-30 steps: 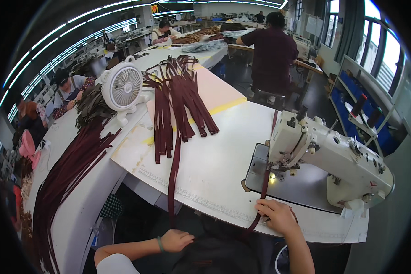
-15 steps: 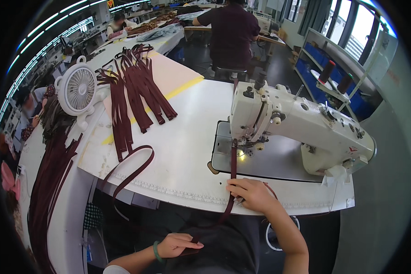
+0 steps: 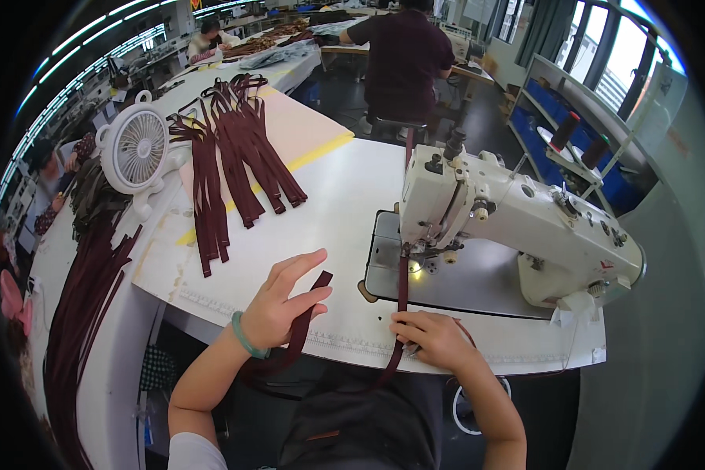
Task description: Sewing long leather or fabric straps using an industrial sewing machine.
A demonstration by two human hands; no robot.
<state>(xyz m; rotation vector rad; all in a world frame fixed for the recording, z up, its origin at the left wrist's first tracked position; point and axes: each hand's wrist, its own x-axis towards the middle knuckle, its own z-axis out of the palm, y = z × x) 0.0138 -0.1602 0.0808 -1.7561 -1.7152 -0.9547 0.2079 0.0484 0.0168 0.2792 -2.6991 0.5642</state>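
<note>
A dark maroon strap point(image 3: 403, 287) runs from under the needle of a white sewing machine point(image 3: 517, 204) toward me. My right hand point(image 3: 437, 339) pinches it at the table's front edge; a small metallic thing shows under these fingers, too hidden to name. From there the strap sags below the edge and comes up again at the left. My left hand point(image 3: 282, 307) is raised over the table edge and grips the strap near its free end, between the thumb and fingers. That end sticks up past the thumb. The index finger is stretched out.
Bundles of maroon straps point(image 3: 239, 164) lie at the table's left, beside a white fan point(image 3: 135, 149). More straps point(image 3: 86, 329) hang over the left side. Thread spools point(image 3: 564, 131) stand behind the machine. A person point(image 3: 409, 66) sits with their back to me.
My left hand has risen from my lap to above the table edge, lifting the strap's end. The strap's loop on the table has gone. My right hand has stayed nearly in place.
</note>
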